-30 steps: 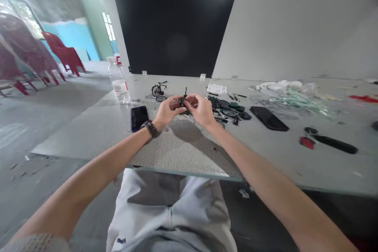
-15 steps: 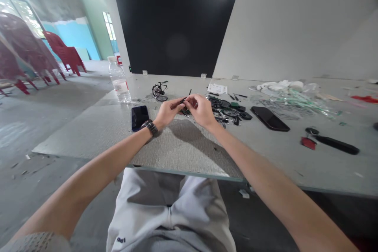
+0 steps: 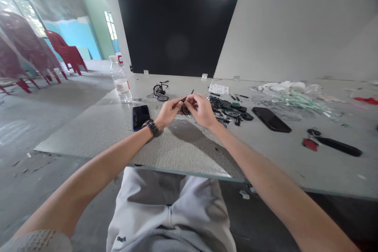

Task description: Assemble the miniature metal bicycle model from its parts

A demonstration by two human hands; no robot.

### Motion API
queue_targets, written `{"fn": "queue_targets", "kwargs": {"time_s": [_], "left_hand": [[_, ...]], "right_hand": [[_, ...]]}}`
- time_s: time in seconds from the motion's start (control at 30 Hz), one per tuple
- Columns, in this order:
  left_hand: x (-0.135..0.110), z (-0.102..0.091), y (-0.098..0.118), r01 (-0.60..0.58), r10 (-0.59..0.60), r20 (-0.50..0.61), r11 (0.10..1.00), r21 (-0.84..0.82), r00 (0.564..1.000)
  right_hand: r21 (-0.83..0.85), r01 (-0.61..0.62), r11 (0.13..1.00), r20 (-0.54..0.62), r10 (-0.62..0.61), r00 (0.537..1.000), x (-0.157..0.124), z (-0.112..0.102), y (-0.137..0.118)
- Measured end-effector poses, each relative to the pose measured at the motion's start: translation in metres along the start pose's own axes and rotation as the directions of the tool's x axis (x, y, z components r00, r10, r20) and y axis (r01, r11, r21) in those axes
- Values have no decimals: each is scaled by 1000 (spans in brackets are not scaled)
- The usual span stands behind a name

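Note:
My left hand (image 3: 168, 113) and my right hand (image 3: 201, 111) meet above the table, pinching a small black spoked wheel part (image 3: 186, 109) between their fingers. Much of it is hidden by my fingertips, and a thin dark rod (image 3: 192, 91) rises behind it. Just left of my hands stands a finished miniature black bicycle model (image 3: 158, 89), with a loose small wheel (image 3: 162, 98) lying in front of it. A heap of black model parts (image 3: 227, 110) lies close to my right hand.
A grey table (image 3: 183, 145) runs across the view, with a black phone (image 3: 141, 117) near my left wrist and another (image 3: 271, 119) to the right. A water bottle (image 3: 120, 83) stands at far left. Plastic packaging (image 3: 295, 100) and a black-handled tool (image 3: 339, 147) lie right.
The small part has turned between my fingers, and the thin rod now leans right instead of standing upright. My hands sit slightly closer together.

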State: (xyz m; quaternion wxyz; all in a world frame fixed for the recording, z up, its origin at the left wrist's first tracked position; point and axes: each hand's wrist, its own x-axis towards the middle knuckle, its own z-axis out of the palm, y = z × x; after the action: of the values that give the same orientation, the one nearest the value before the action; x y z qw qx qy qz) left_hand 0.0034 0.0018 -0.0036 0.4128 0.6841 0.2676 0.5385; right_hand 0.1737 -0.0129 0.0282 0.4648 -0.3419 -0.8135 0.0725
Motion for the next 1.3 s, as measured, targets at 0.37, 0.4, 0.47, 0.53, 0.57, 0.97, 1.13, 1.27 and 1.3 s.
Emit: {"fn": "queue_targets", "kwargs": {"time_s": [0.37,0.4,0.47,0.53,0.57,0.97,1.13,1.27,1.3], "left_hand": [[0,-1,-3,1,0,-29,999,40,1000],[0,-1,-2,4,-3,-30,999,47,1000],[-1,-1,-2,7,-6,-38,999,42,999],[-1,-1,-2,5,-4,-50,1000,23,999],[-1,-1,-1,5,-4,-56,1000,16,998],[-4,-7,15,-52,135,-212,933,357,968],[-4,-8,17,-133,243,-150,845,518,958],[-2,-10,15,-100,271,-223,815,570,936],[-1,-11,13,-83,270,-253,818,570,929]], "right_hand": [[5,-20,1000,4,20,1000,0,0,0],[4,-25,1000,8,25,1000,0,1,0],[19,-52,998,9,52,999,0,1,1],[53,-93,994,-3,94,996,0,2,2],[71,-111,991,-8,112,994,0,3,2],[236,-255,938,57,249,967,-2,2,-6],[291,-309,905,23,317,948,-1,5,1],[260,-309,915,-32,328,944,1,1,13],[235,-298,925,-41,316,948,2,-1,16]]}}
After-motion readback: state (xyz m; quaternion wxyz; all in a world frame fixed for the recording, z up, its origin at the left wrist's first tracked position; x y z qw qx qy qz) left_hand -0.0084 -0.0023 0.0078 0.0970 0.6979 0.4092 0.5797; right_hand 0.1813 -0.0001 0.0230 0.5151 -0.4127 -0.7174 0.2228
